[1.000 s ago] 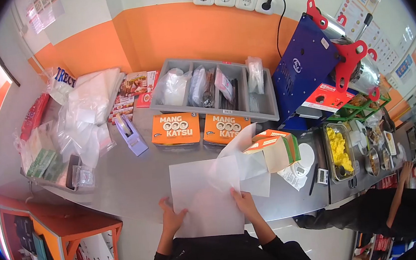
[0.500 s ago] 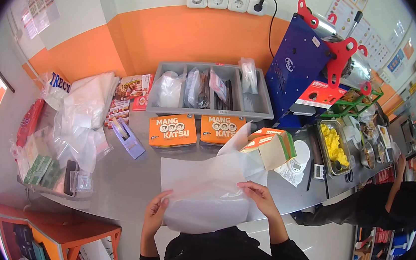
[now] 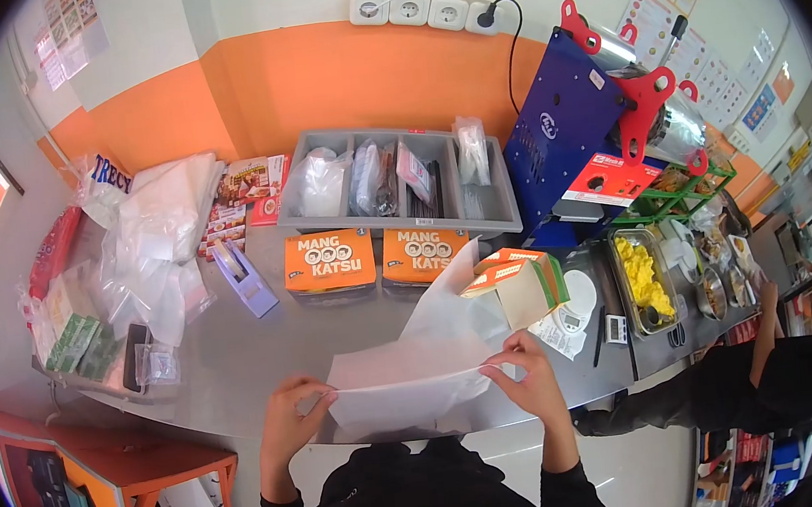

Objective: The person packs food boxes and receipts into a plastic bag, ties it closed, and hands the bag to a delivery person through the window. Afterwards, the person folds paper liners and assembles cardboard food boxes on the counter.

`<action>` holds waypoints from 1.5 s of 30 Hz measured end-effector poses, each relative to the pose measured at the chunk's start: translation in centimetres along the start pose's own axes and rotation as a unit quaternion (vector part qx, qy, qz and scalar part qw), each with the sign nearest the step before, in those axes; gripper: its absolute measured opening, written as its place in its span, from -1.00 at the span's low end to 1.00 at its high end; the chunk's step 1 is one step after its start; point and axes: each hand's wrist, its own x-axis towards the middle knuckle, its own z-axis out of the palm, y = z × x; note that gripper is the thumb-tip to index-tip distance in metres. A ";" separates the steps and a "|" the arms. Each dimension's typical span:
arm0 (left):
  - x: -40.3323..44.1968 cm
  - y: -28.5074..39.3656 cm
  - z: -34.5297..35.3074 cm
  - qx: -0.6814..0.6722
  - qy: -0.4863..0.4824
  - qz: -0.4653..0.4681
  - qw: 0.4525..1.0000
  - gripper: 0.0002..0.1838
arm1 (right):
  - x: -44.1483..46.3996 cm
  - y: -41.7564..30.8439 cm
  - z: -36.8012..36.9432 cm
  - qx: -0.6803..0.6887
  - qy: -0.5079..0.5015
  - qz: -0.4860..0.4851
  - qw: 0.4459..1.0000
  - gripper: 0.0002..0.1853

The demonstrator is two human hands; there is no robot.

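A white translucent wrapping sheet (image 3: 407,365) stretches between my two hands above the front edge of the metal table. My left hand (image 3: 295,416) pinches its left side between thumb and fingers. At the right side, my right hand (image 3: 533,383) holds it in the same kind of pinch. A straight fold or edge runs across from one hand to the other, and part of the sheet hangs below it. More white sheet (image 3: 442,299) rises behind, leaning toward an open orange and green carton (image 3: 528,300).
Two orange printed boxes (image 3: 329,263) stand before a grey divided tray (image 3: 402,217). A purple tape dispenser (image 3: 247,283) and plastic bags (image 3: 153,214) lie left. At right are a blue machine (image 3: 556,131), a white scale (image 3: 579,300), a yellow-food container (image 3: 646,284) and another person (image 3: 751,386).
The sheet's near part has gone from a broad, bulging panel to a straight fold line held between my hands. My right hand has risen slightly outward, and the camera view has shifted a little.
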 end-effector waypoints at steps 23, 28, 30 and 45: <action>3.7 -4.7 1.2 -0.387 -0.150 -0.034 0.909 0.03 | 7.3 -5.2 5.5 0.384 -0.132 0.051 0.912 -0.83; 2.4 -1.4 5.4 -0.480 -0.071 -0.158 0.860 -0.68 | 5.7 -4.6 6.3 0.365 -0.070 0.173 0.912 -0.76; 2.4 -2.0 5.9 -0.458 -0.066 -0.141 0.875 -0.66 | 5.0 -2.9 6.4 0.339 -0.145 0.202 0.907 -0.76; 4.0 -0.4 1.2 -0.384 -0.075 -0.002 0.920 -0.76 | 3.1 -2.0 5.4 0.448 -0.062 -0.049 0.890 -0.85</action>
